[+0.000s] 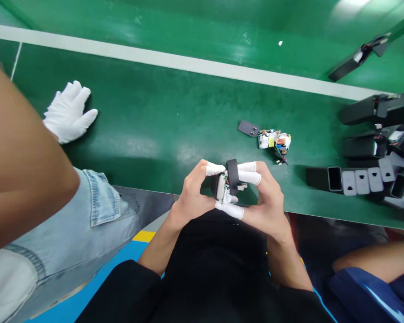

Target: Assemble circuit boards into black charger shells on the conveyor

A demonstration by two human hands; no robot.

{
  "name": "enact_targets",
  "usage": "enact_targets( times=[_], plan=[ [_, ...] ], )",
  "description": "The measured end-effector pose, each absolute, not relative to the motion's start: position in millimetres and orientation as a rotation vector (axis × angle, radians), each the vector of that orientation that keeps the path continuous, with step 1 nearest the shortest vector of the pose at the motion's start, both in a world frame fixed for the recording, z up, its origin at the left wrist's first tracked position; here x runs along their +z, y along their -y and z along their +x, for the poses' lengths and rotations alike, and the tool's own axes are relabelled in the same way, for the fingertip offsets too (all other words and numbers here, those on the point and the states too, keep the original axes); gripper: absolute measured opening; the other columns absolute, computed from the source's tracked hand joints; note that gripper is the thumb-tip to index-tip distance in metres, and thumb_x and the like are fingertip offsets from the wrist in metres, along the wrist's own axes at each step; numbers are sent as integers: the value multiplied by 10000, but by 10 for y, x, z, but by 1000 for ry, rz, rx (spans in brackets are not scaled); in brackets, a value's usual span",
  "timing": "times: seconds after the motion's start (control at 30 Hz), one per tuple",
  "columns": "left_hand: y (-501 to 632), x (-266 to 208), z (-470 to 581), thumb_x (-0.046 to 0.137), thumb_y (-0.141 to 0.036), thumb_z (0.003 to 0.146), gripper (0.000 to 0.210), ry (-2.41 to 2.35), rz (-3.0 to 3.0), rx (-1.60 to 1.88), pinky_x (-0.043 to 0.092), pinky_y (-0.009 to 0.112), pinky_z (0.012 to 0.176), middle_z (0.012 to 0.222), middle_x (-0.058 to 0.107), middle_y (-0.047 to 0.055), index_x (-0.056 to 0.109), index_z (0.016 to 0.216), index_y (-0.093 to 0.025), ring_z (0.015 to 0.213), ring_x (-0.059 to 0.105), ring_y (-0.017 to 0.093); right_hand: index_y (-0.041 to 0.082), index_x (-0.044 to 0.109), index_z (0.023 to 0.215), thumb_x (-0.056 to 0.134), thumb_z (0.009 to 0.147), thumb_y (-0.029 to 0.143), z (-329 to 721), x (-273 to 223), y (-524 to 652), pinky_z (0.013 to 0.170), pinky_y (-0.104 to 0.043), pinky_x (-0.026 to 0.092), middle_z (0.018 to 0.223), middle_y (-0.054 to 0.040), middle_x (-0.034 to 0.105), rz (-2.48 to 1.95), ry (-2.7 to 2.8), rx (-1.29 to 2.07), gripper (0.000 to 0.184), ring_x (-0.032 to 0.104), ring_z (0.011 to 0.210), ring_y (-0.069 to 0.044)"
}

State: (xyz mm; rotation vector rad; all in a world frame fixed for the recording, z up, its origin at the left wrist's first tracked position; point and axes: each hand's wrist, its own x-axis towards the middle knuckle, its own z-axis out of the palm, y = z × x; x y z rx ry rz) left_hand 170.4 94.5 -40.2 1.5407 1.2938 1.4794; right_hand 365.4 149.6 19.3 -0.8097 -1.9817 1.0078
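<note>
My left hand is closed on the near side of a partly open power adapter, whose black and white housing shows between my fingers. My right hand grips its black end plate, from which metal prongs stick out. Bits of circuit board are visible in the gap between housing and plate. White finger covers sit on several fingertips of both hands. Beyond my right hand, a bare circuit board with yellow, white and orange parts lies on the green table, joined or next to a dark grey plate.
Black adapter housings with boards and wires stand at the right, near a row of white-faced pieces. Another open adapter lies behind. A co-worker's white-gloved hand rests on the green table at left; another person sits at right.
</note>
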Motion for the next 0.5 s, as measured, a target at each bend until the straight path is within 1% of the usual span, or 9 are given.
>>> enact_targets(
  times=[0.1,0.2,0.3,0.37,0.43,0.5],
  plan=[
    [-948,-389,1717,1050,-448,735,601,-1261,1494,1475,594,310,751,1056,649,23,657,1133,-228,873,638,169,338,699,1391,1001,797,269,3645,211,-1511,922,-490,605,1288,-82,710,-827,2005,998,669,673,1119,-297],
    [-954,-384,1726,1053,-499,718,629,-1252,1467,1470,580,275,699,1070,654,23,640,1107,-228,844,628,150,343,696,1386,994,806,282,3636,208,-1532,894,-480,601,1241,-69,713,-832,2040,1007,655,668,1074,-284],
    [-961,-381,1725,1045,-512,724,626,-1260,1477,1465,583,268,680,1069,652,24,645,1114,-230,839,635,150,345,696,1383,996,793,294,3630,179,-1540,878,-488,601,1211,-65,729,-817,2027,983,664,674,1053,-287],
    [-960,-376,1721,1025,-461,766,586,-1263,1496,1459,605,284,711,1074,656,30,665,1167,-231,864,656,163,348,704,1366,1007,773,307,3636,157,-1530,863,-499,604,1180,-61,743,-801,1992,960,668,685,1034,-294],
    [-953,-366,1721,996,-374,810,549,-1274,1504,1451,629,309,768,1092,668,39,680,1236,-231,914,686,181,342,722,1328,1020,749,320,3658,149,-1510,825,-502,611,1146,-61,751,-786,1928,973,652,697,1002,-300],
    [-942,-351,1729,984,-296,814,557,-1290,1486,1439,647,335,834,1114,681,48,689,1282,-227,976,715,200,325,743,1295,1029,728,335,3696,167,-1487,784,-509,618,1114,-69,752,-778,1836,1015,634,705,981,-312]
  ],
)
